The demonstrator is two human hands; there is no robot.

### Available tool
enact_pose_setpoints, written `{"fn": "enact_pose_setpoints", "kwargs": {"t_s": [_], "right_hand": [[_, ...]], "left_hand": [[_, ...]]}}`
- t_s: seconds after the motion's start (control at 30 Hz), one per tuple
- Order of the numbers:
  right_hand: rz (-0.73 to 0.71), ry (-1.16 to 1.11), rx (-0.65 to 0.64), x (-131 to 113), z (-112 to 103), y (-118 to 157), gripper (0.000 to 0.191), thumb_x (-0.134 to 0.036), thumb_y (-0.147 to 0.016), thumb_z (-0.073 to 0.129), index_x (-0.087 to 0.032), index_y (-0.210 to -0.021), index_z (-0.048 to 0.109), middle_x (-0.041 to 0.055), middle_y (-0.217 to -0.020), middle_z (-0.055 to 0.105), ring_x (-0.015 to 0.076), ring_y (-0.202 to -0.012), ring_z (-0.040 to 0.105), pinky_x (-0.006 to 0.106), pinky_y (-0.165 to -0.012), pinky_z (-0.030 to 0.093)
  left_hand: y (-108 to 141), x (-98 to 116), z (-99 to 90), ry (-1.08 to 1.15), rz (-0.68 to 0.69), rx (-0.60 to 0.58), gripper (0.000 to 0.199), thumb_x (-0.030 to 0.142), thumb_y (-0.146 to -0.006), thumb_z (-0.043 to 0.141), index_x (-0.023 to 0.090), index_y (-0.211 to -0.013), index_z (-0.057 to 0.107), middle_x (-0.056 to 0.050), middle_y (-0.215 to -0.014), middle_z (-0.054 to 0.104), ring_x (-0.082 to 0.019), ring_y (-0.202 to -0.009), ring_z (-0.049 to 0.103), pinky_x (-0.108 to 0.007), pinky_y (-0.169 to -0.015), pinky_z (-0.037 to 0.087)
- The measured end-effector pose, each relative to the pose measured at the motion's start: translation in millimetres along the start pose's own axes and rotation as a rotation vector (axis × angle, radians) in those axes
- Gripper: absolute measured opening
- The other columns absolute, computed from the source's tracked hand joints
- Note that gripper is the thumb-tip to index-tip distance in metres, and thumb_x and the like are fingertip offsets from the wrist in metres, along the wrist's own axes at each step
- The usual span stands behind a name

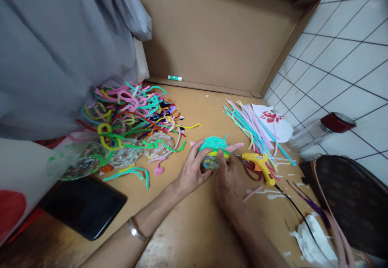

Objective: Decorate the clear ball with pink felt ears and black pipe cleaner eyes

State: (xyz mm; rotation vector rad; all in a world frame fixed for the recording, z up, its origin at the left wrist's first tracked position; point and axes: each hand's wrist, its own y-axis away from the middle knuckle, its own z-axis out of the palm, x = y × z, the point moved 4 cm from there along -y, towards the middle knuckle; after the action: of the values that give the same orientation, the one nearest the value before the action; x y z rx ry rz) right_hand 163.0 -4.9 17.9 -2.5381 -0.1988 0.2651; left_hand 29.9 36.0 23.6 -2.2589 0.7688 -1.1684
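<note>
Foremost, with clock positions read from the round piece (213, 143), crumpled white tissue (313, 237) is seen at 4 o'clock, a flat black device (86, 207) at 8, and a dark handbag (348, 203) between 3 and 4. The round piece itself, turquoise above a yellow band, is held over the tabletop (188, 227) between both hands: its left side is encircled by the curved thumb and fingers of the left hand (190, 169), and its right side is gripped by the right hand (226, 179). A pink projection (235, 147) is directed toward 3 o'clock, where a yellow glue gun (253, 159) is laid, nozzle inward. Translucent discs (91, 159) are grouped at 9. Farther out, loose fuzzy stems (253, 124) are bundled at 2, partly over red-printed paper (285, 130); a multicoloured tangle (133, 102) is heaped at 10. Farthest, a small tube (175, 78) is placed at 11, before a cardboard panel (218, 37) at 12.
</note>
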Motion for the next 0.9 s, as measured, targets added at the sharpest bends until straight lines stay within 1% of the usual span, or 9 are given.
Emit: {"fn": "enact_pose_setpoints", "kwargs": {"t_s": [0.1, 0.23, 0.37, 0.47, 0.53, 0.63, 0.7, 0.9], "right_hand": [[0.012, 0.015, -0.007, -0.9, -0.6, -0.7, 0.061, -0.006, -0.086, 0.038, -0.021, -0.145, 0.035, 0.0224, -0.135, 0.048, 0.0264, -0.102, 0.061, 0.032, -0.069, 0.052], [-0.005, 0.033, -0.008, -2.1, -2.7, -2.0, 0.063, -0.005, -0.085, 0.038, -0.02, -0.146, 0.033, 0.0229, -0.133, 0.049, 0.026, -0.101, 0.06, 0.032, -0.07, 0.052], [-0.018, 0.096, -0.015, -4.4, -4.9, -3.1, 0.066, -0.006, -0.084, 0.042, -0.021, -0.147, 0.03, 0.0213, -0.126, 0.054, 0.0232, -0.092, 0.062, 0.028, -0.064, 0.05], [0.026, 0.142, -0.033, -4.9, -6.1, -3.1, 0.064, -0.007, -0.084, 0.046, -0.022, -0.145, 0.036, 0.0201, -0.124, 0.056, 0.0207, -0.084, 0.062, 0.027, -0.062, 0.049], [0.028, 0.149, -0.043, -5.3, -6.4, -3.0, 0.062, -0.008, -0.084, 0.046, -0.022, -0.143, 0.039, 0.0201, -0.124, 0.057, 0.0204, -0.083, 0.062, 0.026, -0.061, 0.049], [-0.008, 0.136, -0.054, -5.9, -5.7, -3.1, 0.062, -0.008, -0.083, 0.046, -0.02, -0.144, 0.038, 0.0205, -0.123, 0.057, 0.0217, -0.088, 0.062, 0.025, -0.061, 0.049], [0.001, 0.143, -0.059, -5.3, -5.2, -3.2, 0.063, -0.008, -0.083, 0.046, -0.02, -0.145, 0.037, 0.0203, -0.122, 0.058, 0.0219, -0.089, 0.061, 0.026, -0.063, 0.049], [0.028, 0.187, -0.087, -6.9, -7.0, -4.6, 0.059, -0.008, -0.083, 0.045, -0.019, -0.142, 0.042, 0.0195, -0.116, 0.061, 0.0209, -0.079, 0.062, 0.025, -0.057, 0.046]], "left_hand": [[-0.2, -0.1, 0.0, 0.0, 0.01, 0.004, 0.055, 0.015, -0.074, 0.068, 0.02, -0.124, 0.046, -0.017, -0.137, 0.042, -0.029, -0.131, 0.046, -0.047, -0.106, 0.044], [0.1, -1.1, 0.3, 0.004, 0.028, 0.017, 0.057, 0.015, -0.073, 0.069, 0.021, -0.124, 0.045, -0.017, -0.137, 0.042, -0.029, -0.13, 0.046, -0.046, -0.105, 0.045], [0.8, -2.2, 0.7, 0.009, 0.044, 0.028, 0.057, 0.015, -0.073, 0.069, 0.02, -0.125, 0.044, -0.017, -0.137, 0.042, -0.029, -0.13, 0.045, -0.046, -0.106, 0.043], [1.5, -3.3, 1.4, 0.008, 0.04, 0.025, 0.058, 0.015, -0.073, 0.069, 0.02, -0.126, 0.044, -0.017, -0.137, 0.042, -0.029, -0.131, 0.045, -0.047, -0.107, 0.043], [2.0, -4.0, 2.1, 0.004, 0.034, 0.019, 0.059, 0.016, -0.073, 0.069, 0.02, -0.126, 0.044, -0.017, -0.138, 0.042, -0.029, -0.132, 0.044, -0.048, -0.108, 0.042], [2.4, -4.6, 2.6, 0.003, 0.024, 0.02, 0.057, 0.017, -0.074, 0.069, 0.02, -0.126, 0.045, -0.016, -0.139, 0.043, -0.029, -0.133, 0.043, -0.047, -0.108, 0.042], [2.6, -4.6, 2.3, 0.001, 0.02, 0.023, 0.056, 0.017, -0.075, 0.068, 0.02, -0.126, 0.045, -0.016, -0.139, 0.043, -0.028, -0.133, 0.043, -0.047, -0.107, 0.043], [2.3, -3.3, 1.1, -0.003, 0.02, 0.023, 0.056, 0.018, -0.075, 0.069, 0.02, -0.126, 0.045, -0.017, -0.138, 0.045, -0.029, -0.133, 0.044, -0.048, -0.108, 0.042]]}}
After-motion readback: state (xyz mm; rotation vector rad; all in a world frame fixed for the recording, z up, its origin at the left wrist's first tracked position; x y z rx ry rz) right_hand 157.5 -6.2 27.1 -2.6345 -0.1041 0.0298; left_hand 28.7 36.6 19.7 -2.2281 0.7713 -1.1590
